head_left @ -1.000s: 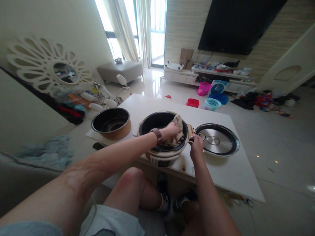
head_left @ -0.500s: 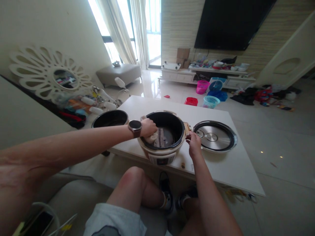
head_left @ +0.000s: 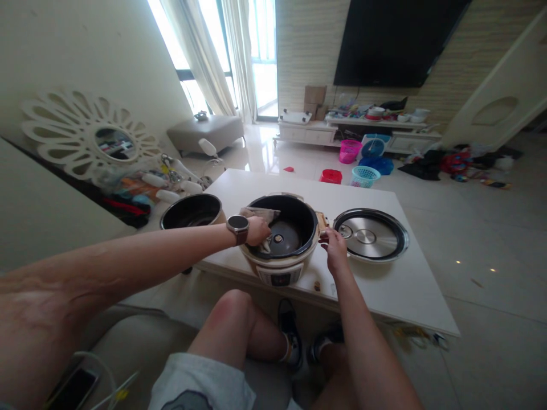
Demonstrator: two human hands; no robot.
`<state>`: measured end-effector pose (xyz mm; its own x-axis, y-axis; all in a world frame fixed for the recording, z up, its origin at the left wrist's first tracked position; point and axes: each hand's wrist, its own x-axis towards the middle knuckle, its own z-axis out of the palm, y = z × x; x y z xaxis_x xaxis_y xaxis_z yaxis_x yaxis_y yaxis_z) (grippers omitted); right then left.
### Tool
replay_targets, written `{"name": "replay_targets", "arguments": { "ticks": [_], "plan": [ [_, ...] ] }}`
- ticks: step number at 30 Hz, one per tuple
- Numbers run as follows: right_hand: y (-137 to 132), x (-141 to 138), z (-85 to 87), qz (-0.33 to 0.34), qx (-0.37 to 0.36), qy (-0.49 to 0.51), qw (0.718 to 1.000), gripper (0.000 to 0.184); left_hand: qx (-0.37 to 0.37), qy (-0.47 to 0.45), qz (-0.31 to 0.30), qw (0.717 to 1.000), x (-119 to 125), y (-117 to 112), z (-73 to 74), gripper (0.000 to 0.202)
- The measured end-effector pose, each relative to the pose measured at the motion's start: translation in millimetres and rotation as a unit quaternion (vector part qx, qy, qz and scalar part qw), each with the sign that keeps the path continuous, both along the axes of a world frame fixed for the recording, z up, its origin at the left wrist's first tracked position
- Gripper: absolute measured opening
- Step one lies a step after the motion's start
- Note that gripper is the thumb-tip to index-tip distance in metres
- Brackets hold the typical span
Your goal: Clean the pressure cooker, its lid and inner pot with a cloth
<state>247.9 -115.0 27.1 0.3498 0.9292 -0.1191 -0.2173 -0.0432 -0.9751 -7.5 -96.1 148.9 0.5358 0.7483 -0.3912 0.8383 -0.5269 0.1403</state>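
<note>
An electric pressure cooker (head_left: pixel 273 265) with a dark interior stands lidless near the front edge of the white table. My left hand (head_left: pixel 257 230), a watch on its wrist, reaches inside and is closed on a greyish cloth (head_left: pixel 265 214) against the left inner wall. At the cooker's bottom a small round piece shows in the centre. My right hand (head_left: pixel 335 247) grips the side handle (head_left: pixel 319 222) on the cooker's right. The round metal lid (head_left: pixel 380 236) lies inner side up to the right. A dark inner pot (head_left: pixel 192 212) sits left of the cooker, partly behind my left forearm.
A small brown piece (head_left: pixel 317 285) lies on the white table (head_left: pixel 384 285) near its front edge. Beyond it on the floor are a red basin (head_left: pixel 331 176), a light blue basket (head_left: pixel 365 176) and a pink basket (head_left: pixel 350 151). My knees are close below the table.
The cloth has shifted up and left along the cooker's inner wall with my left hand, uncovering more of the bottom. My right hand stays at the handle.
</note>
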Motion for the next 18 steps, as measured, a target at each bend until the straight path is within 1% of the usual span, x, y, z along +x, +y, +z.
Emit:
{"name": "replay_targets", "arguments": {
  "ticks": [3,4,5,6,7,9,10,12,13,14,15,18],
  "plan": [
    [0.3,0.4,-1.4,0.004,0.004,0.000,1.000,0.041,-0.103,0.028,-0.025,0.994,17.1,0.3,5.4,0.016],
    [0.6,0.3,-1.9,0.005,0.005,0.000,1.000,0.041,-0.133,0.009,-0.017,0.991,22.9,0.0,6.6,0.014],
    [0.9,-0.1,-2.3,0.005,0.006,0.000,1.000,0.041,-0.168,-0.028,0.005,0.985,28.4,-0.7,6.8,0.015],
    [1.4,-0.6,-2.6,0.005,0.008,0.001,1.000,0.041,-0.205,-0.080,0.042,0.975,33.4,-1.9,5.7,0.018],
    [1.8,-1.4,-2.8,0.004,0.010,0.004,1.000,0.041,-0.238,-0.143,0.089,0.956,38.2,-3.6,3.3,0.021],
    [2.5,-3.2,-2.8,-0.002,0.012,0.011,1.000,0.040,-0.281,-0.256,0.196,0.904,48.2,-6.8,-4.2,0.025],
    [2.7,-4.0,-2.6,-0.006,0.013,0.015,1.000,0.040,-0.287,-0.290,0.241,0.881,54.0,-7.7,-8.8,0.025],
    [2.6,-5.0,-2.0,-0.011,0.013,0.021,1.000,0.040,-0.279,-0.323,0.315,0.848,67.1,-6.3,-18.2,0.025],
    [2.4,-5.1,-1.7,-0.012,0.012,0.022,1.000,0.040,-0.265,-0.329,0.340,0.840,73.9,-3.6,-22.6,0.024],
    [2.1,-5.0,-1.5,-0.009,0.012,0.022,1.000,0.041,-0.238,-0.329,0.353,0.843,80.3,0.7,-26.4,0.023],
    [1.7,-4.6,-1.2,-0.005,0.012,0.022,1.000,0.041,-0.202,-0.323,0.356,0.853,85.7,6.3,-29.6,0.024],
    [1.2,-3.5,-1.2,0.006,0.015,0.023,1.000,0.042,-0.081,-0.291,0.324,0.897,93.7,28.0,-34.9,0.033]
  ]
}}
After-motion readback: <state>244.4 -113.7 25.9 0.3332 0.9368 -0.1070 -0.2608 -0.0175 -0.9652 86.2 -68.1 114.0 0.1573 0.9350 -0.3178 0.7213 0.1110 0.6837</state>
